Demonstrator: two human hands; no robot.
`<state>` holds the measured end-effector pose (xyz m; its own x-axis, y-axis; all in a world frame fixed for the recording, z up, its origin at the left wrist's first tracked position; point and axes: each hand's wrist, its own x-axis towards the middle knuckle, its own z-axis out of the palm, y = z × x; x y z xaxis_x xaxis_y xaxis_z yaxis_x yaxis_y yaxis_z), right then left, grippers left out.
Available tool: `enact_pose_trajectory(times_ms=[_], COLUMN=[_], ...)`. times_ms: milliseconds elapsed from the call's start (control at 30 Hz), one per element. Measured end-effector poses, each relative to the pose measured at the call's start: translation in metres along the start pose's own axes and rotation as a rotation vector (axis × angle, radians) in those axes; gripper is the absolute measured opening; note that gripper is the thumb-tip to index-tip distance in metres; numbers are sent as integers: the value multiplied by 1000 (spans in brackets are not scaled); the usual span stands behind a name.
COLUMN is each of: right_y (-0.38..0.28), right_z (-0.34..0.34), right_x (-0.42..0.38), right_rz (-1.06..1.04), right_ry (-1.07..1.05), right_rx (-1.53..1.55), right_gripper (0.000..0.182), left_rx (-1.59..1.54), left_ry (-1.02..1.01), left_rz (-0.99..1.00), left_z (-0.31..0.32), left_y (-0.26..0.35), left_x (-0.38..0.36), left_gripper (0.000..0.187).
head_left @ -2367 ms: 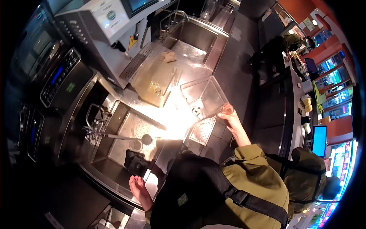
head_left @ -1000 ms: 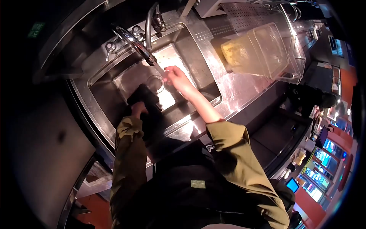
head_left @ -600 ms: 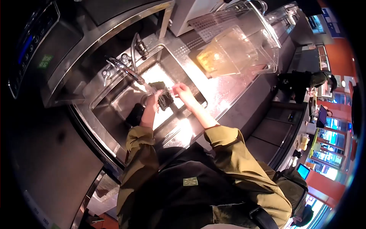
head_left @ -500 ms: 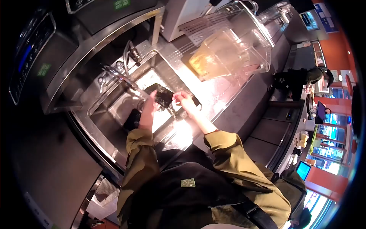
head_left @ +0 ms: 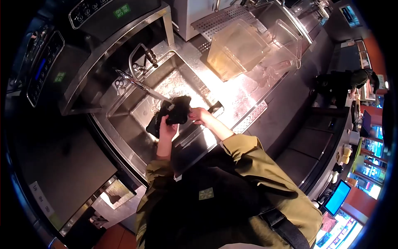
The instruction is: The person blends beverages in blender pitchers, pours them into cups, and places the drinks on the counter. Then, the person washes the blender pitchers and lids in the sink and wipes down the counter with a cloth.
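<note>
My left hand clutches this wet black thing; right hand curls at its edge (grip unclear), and running water could make it slip!

The person is wearing an olive shirt, its creased sleeves bunching above the bare left hand and right hand. A black apron is covering the front, showing a small, square, patterned green patch, while a wide black strap is running through a dark buckle.
</note>
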<state>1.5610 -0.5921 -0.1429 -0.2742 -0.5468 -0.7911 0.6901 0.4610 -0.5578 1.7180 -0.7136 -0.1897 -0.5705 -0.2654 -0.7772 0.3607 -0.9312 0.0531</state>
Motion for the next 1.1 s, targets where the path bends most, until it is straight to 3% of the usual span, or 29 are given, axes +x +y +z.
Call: enact_pose_trajectory(times_ms=[67, 100, 167, 200, 233, 267, 333, 433, 533, 733, 833, 933, 1000, 1067, 1100], right_y=[11, 23, 39, -3, -34, -32, -13, -28, -38, -36, -33, -25, -27, -28, -29], right_z=[9, 10, 8, 20, 44, 48, 32, 28, 21, 15, 14, 4, 2, -2, -3], right_x=[35, 56, 99, 68, 31, 35, 61, 36, 12, -16, -30, -34, -44, -50, -52], right_rz=[146, 96, -233, 42, -34, -128, -443, -461, -573, -490, -414, -397, -380, -426, -425], right_ry=[-86, -195, -132, -49, 130, 85, 164, 114, 146, 152, 154, 151, 157, 159, 156], right_rx=[84, 354, 130, 300, 210, 215, -356, -613, -778, -731, -709, -658, -559, -556, -538], right_gripper=[32, 30, 21, 23, 18, 21, 22, 20, 28, 31, 31, 34, 33, 34, 34], left_rx=[27, 98, 296, 398, 670, 943, 1458, 2004, 2265, 2452, 2528, 2463, 2408, 2280, 2190], left_ry=[-218, -218, -266, -312, -212, -113, 61, 236, 359, 553, 631, 666, 179, 26, 113], left_rz=[-222, -207, -81, -79, -112, -153, -152, 13, 122, 292, 197, 115, 294, 183, 11], left_z=[-18, -8, -2, -4, -11, -22, -52, -89, -104, -105, -122, -105, -131, -107, -45], left_y=[6, 3, 1, 4, 10, 23, 52, 89, 105, 107, 98, 85, 85, 84, 72], left_x=[15, 5, -14, -15, -12, -7, 17, 53, 77, 97, 100, 86, 108, 103, 82], left_gripper=[24, 22, 29, 35, 34, 32, 35, 46, 57, 79, 95, 94, 85, 75, 69])
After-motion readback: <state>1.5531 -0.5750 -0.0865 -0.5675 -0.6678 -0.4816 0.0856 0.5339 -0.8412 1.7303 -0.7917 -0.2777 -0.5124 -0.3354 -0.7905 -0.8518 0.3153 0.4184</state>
